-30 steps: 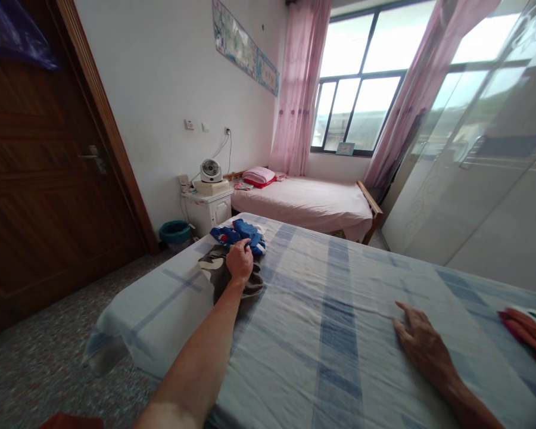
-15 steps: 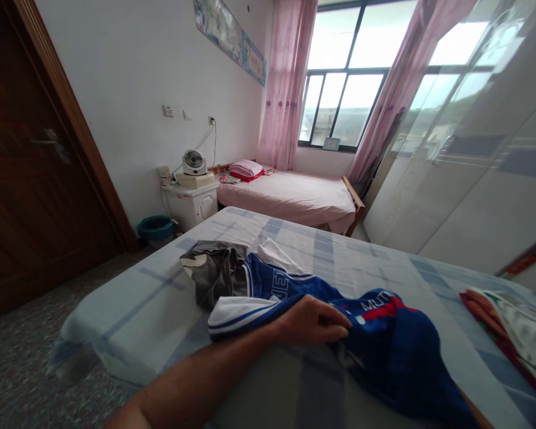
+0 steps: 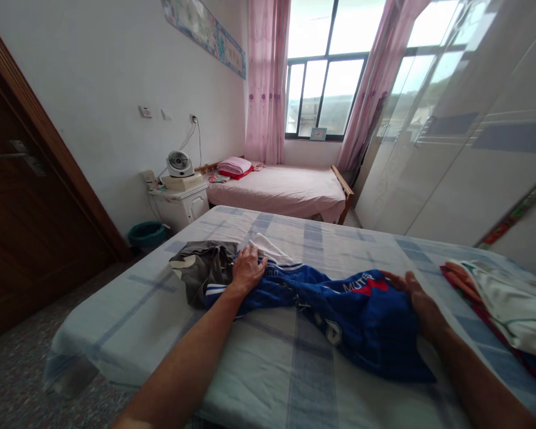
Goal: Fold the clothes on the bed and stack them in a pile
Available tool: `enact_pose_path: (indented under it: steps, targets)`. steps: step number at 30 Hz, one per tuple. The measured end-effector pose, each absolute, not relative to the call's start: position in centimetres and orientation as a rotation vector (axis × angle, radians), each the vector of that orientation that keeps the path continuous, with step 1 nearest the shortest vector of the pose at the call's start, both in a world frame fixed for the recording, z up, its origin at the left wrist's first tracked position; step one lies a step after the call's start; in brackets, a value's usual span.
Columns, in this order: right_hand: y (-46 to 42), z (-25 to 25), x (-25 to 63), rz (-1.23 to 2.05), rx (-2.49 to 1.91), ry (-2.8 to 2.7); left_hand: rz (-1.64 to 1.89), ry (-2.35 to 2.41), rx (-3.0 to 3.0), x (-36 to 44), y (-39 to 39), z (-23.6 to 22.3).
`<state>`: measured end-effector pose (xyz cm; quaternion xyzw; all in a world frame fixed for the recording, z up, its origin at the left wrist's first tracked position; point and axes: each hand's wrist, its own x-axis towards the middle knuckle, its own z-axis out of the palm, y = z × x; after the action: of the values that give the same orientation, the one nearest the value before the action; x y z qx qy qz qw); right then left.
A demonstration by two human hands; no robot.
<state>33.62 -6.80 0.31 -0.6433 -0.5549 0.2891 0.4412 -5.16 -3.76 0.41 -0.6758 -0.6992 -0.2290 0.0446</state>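
Observation:
A blue sports jersey (image 3: 370, 333) with white lettering, a red patch and white-striped trim lies bunched lengthwise across the bed. My left hand (image 3: 249, 268) rests on its left end, the fingers laid over the cloth and the thumb apart. At the right end, my right hand (image 3: 424, 307) touches the jersey's edge with fingers stretched out and partly apart. A crumpled dark grey garment (image 3: 205, 268) with a pale patch lies just left of my left hand, touching the jersey. Some white cloth (image 3: 270, 245) shows behind the jersey.
The bed (image 3: 161, 322) has a pale blue-checked sheet. Folded clothes (image 3: 509, 304) are piled at its right. Beyond stand a pink-covered bed (image 3: 290, 190), a cabinet with a small fan (image 3: 179, 162), a teal bin (image 3: 147, 233) and a glossy wardrobe (image 3: 451, 179).
My left hand has moved from the jersey's middle to its left end. My right hand has come into sight from behind the cloth. The jersey now lies flatter, and the view has shifted right.

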Motion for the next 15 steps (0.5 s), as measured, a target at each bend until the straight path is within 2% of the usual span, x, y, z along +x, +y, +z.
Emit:
enact_pose_path:
  steps: [2,4,7,12,15]
  targets:
    - [-7.1,0.5,33.3,0.949,-1.54,-1.356,-0.634,-2.19,-1.987,-5.6,-3.6,0.3]
    - [-7.4,0.6,32.8,1.033,-1.502,-1.415,-0.592,-2.211,-1.938,-6.1,-3.5,0.4]
    - [-7.5,0.6,32.2,1.084,-1.466,-1.417,-0.544,-2.209,-1.959,-6.7,-3.4,0.5]
    - [-8.3,1.8,33.4,1.141,-1.324,-1.102,-0.498,-2.194,-1.914,-7.1,-3.3,0.5]
    - [-9.5,3.4,33.7,1.107,-1.303,-1.165,-0.512,-2.198,-1.875,-7.3,-3.0,0.3]
